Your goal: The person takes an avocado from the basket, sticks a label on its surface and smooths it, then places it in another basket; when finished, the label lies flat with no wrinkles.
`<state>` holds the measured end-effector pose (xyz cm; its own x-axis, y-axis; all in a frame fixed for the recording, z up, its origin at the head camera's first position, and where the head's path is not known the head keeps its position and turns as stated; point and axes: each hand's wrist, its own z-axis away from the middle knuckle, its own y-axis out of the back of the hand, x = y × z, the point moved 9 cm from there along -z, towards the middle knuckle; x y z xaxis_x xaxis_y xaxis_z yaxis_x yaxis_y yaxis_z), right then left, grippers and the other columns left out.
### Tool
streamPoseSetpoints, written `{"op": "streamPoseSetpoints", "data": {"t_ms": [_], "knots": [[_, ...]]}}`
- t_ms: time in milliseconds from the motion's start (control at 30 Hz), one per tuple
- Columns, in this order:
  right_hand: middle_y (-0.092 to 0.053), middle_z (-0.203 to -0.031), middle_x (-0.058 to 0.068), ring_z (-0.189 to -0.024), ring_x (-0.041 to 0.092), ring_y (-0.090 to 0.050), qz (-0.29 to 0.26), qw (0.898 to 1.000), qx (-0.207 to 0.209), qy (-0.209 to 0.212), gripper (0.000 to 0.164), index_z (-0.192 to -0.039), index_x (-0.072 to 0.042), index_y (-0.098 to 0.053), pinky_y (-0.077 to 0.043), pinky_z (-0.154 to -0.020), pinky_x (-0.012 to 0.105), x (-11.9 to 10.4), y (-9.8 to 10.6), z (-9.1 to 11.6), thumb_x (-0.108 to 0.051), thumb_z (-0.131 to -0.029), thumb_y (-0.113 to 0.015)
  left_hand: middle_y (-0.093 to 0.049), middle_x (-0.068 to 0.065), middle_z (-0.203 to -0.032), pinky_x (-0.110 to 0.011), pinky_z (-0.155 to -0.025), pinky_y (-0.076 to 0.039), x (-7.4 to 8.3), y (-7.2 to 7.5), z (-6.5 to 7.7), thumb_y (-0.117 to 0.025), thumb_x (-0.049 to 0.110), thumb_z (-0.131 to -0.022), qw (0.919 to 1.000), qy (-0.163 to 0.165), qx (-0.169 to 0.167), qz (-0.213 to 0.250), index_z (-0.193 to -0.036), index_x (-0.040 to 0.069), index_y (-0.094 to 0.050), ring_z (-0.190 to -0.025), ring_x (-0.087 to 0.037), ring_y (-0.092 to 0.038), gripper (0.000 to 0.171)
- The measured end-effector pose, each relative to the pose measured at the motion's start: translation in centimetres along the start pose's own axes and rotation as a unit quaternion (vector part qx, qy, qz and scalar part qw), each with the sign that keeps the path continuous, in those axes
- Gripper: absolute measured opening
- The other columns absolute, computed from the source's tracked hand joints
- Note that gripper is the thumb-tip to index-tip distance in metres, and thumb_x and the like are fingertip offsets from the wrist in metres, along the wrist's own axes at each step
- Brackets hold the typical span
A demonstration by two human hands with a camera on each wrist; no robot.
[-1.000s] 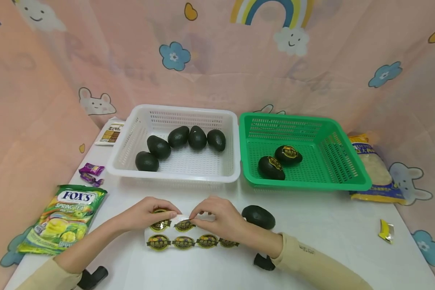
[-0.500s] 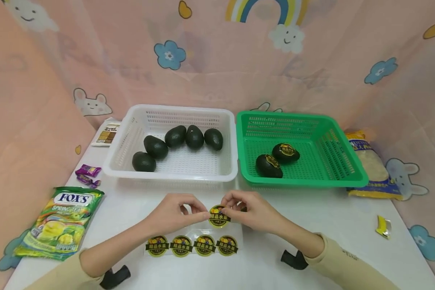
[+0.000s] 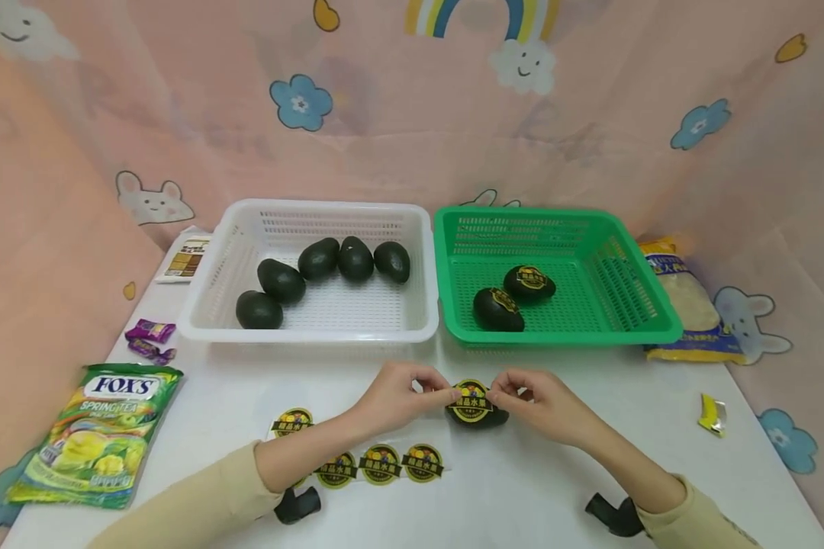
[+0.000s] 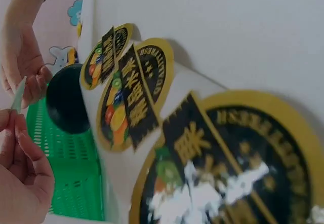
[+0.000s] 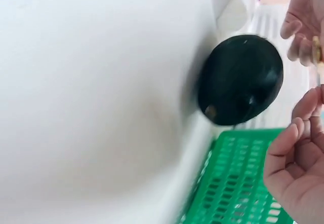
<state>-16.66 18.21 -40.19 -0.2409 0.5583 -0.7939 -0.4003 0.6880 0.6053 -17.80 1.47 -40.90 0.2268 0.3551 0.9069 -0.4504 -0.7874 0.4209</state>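
One sticker [image 3: 471, 399], round, gold-rimmed, printed face toward the head view: pinched at its left edge by the fingers of the left hand [image 3: 403, 398] and at its right edge by those of the right hand [image 3: 548, 404].

One avocado [image 5: 240, 79], dark, bare on the sides seen: lay on the table [image 3: 515, 488] below both sets of fingertips, with clear space between it and the sticker in each wrist view. Long axis: judged to run roughly crosswise, from under the left fingers toward the right. Nearer hand: neither, plainly.

One sticker sheet [image 4: 179, 84]: lay left of the fingers and closer to the person, partly beneath the left forearm [image 3: 309, 450].

Obscured: much of the avocado's upper side, behind the sticker in the head view; the sticker itself, edge-on in the left wrist view and cut off at the frame edge in the right; part of the sheet's print, washed out by glare. Exact height of the sticker above the avocado: could not be told.
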Motion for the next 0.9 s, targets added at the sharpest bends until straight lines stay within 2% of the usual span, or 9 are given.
{"op": "streamPoseSetpoints", "data": {"t_ms": [233, 367, 467, 567, 633, 700, 733, 767, 900], "knots": [[-0.054, -0.077, -0.009, -0.071, 0.007, -0.048, 0.053, 0.999, -0.001, -0.011, 0.012, -0.090, -0.018, -0.062, -0.043, -0.061, 0.025, 2.4, -0.3, 0.5, -0.027, -0.099, -0.060, -0.060, 0.015, -0.064, -0.021, -0.055, -0.043, -0.6, -1.9, -1.5, -0.073, 0.031, -0.088, 0.9957, -0.008, -0.001, -0.092, -0.075, 0.021, -0.073, -0.059, -0.002, -0.052, 0.017], [-0.051, -0.073, -0.013, -0.069, 0.004, -0.048, 0.077, 0.996, 0.049, 0.010, 0.014, -0.084, -0.021, -0.058, -0.044, -0.061, 0.024, 2.8, -0.2, 0.5, -0.025, -0.094, -0.067, -0.054, 0.016, -0.062, -0.022, -0.051, -0.040, 0.0, -1.8, -1.7, -0.073, 0.036, -0.087, 0.9843, -0.026, 0.016, -0.174, -0.067, 0.024, -0.063, -0.057, -0.002, -0.048, 0.025], [-0.053, -0.077, -0.013, -0.072, 0.005, -0.051, 0.108, 0.983, 0.111, 0.097, 0.021, -0.084, -0.020, -0.057, -0.047, -0.063, 0.024, 1.4, 0.3, 0.8, -0.016, -0.084, -0.078, -0.055, 0.013, -0.070, -0.021, -0.053, -0.040, 1.0, -1.6, -1.7, -0.075, 0.036, -0.086, 0.9713, -0.079, 0.035, -0.222, -0.072, 0.023, -0.060, -0.063, -0.004, -0.050, 0.024], [-0.061, -0.089, -0.009, -0.082, 0.008, -0.057, 0.150, 0.956, 0.151, 0.203, 0.022, -0.092, -0.017, -0.066, -0.049, -0.072, 0.019, -0.6, 0.2, 1.6, -0.011, -0.078, -0.082, -0.058, 0.008, -0.083, -0.018, -0.055, -0.040, 2.4, -2.0, -1.2, -0.075, 0.032, -0.087, 0.9496, -0.161, 0.047, -0.265, -0.085, 0.022, -0.070, -0.073, -0.007, -0.053, 0.011], [-0.065, -0.097, -0.006, -0.088, 0.011, -0.060, 0.169, 0.940, 0.162, 0.247, 0.026, -0.100, -0.014, -0.072, -0.049, -0.076, 0.018, -1.5, -0.1, 2.0, -0.011, -0.076, -0.082, -0.059, 0.007, -0.090, -0.016, -0.054, -0.039, 2.9, -2.4, -0.9, -0.073, 0.032, -0.089, 0.9340, -0.202, 0.044, -0.291, -0.097, 0.022, -0.076, -0.079, -0.008, -0.053, 0.013], [-0.067, -0.100, -0.005, -0.091, 0.012, -0.061, 0.168, 0.940, 0.164, 0.248, 0.029, -0.104, -0.015, -0.075, -0.049, -0.076, 0.016, -1.5, -0.3, 2.1, -0.011, -0.076, -0.082, -0.060, 0.006, -0.095, -0.014, -0.052, -0.037, 2.9, -2.7, -0.8, -0.072, 0.036, -0.089, 0.9237, -0.219, 0.036, -0.312, -0.105, 0.023, -0.078, -0.081, -0.008, -0.051, 0.021], [-0.067, -0.100, -0.005, -0.090, 0.012, -0.062, 0.163, 0.942, 0.165, 0.242, 0.031, -0.106, -0.014, -0.076, -0.050, -0.074, 0.016, -1.4, -0.3, 2.1, -0.011, -0.076, -0.083, -0.060, 0.006, -0.097, -0.014, -0.051, -0.037, 2.8, -2.8, -0.8, -0.072, 0.039, -0.088, 0.9225, -0.218, 0.028, -0.317, -0.108, 0.024, -0.077, -0.082, -0.009, -0.050, 0.025], [-0.067, -0.100, -0.006, -0.089, 0.012, -0.063, 0.157, 0.946, 0.165, 0.230, 0.033, -0.107, -0.014, -0.076, -0.051, -0.070, 0.017, -1.1, -0.3, 2.0, -0.010, -0.075, -0.083, -0.061, 0.006, -0.099, -0.014, -0.052, -0.037, 2.6, -2.9, -0.8, -0.071, 0.041, -0.088, 0.9235, -0.215, 0.020, -0.317, -0.112, 0.024, -0.076, -0.083, -0.008, -0.051, 0.029], [-0.069, -0.102, -0.002, -0.083, 0.009, -0.065, 0.093, 0.968, 0.146, 0.182, 0.036, -0.109, -0.010, -0.076, -0.050, -0.060, 0.016, 0.0, -0.3, 1.6, -0.009, -0.074, -0.083, -0.064, 0.004, -0.105, -0.017, -0.062, -0.045, 1.7, -2.8, -1.1, -0.070, 0.043, -0.087, 0.9387, -0.189, -0.003, -0.289, -0.119, 0.020, -0.072, -0.090, -0.009, -0.057, 0.039]]}}
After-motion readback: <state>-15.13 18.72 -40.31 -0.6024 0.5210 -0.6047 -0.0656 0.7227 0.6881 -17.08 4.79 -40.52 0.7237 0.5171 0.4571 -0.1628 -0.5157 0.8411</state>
